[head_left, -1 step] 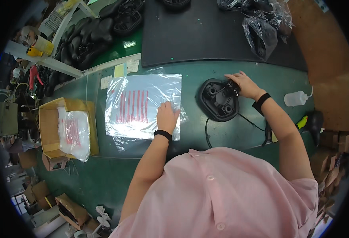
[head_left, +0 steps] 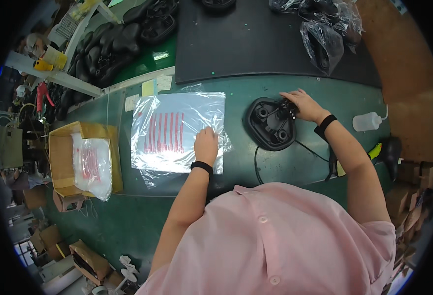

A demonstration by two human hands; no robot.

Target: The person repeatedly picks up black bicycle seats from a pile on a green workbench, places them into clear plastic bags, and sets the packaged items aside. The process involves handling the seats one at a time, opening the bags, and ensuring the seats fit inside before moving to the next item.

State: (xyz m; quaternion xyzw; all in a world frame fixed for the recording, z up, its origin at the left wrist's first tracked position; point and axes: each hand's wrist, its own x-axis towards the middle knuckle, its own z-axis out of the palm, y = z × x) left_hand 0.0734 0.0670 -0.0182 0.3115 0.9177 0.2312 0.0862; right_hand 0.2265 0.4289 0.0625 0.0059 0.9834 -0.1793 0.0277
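Note:
A black bicycle saddle (head_left: 270, 140) lies upside down on the green table, its underside and metal clamp parts facing up. My right hand (head_left: 306, 105) is closed over its narrow end by the clamp, the fingertips partly hidden. To the left lies a stack of clear plastic bags (head_left: 165, 105) with red printed stripes. My left hand (head_left: 206, 146) rests on the right part of the top bag, its fingers curled and thumb drawn in, pinching the film. A black cord (head_left: 257, 167) runs on the table beside the saddle.
A yellow-brown box (head_left: 61, 162) holding more plastic bags stands at the left. Many black saddles (head_left: 108, 46) are piled at the far left. Bagged saddles (head_left: 324, 46) lie on a black mat (head_left: 246, 44). A white squeeze bottle (head_left: 367, 122) lies at the right.
My left thumb has drawn in toward the fingers on the bag. My right hand and the saddle have hardly moved.

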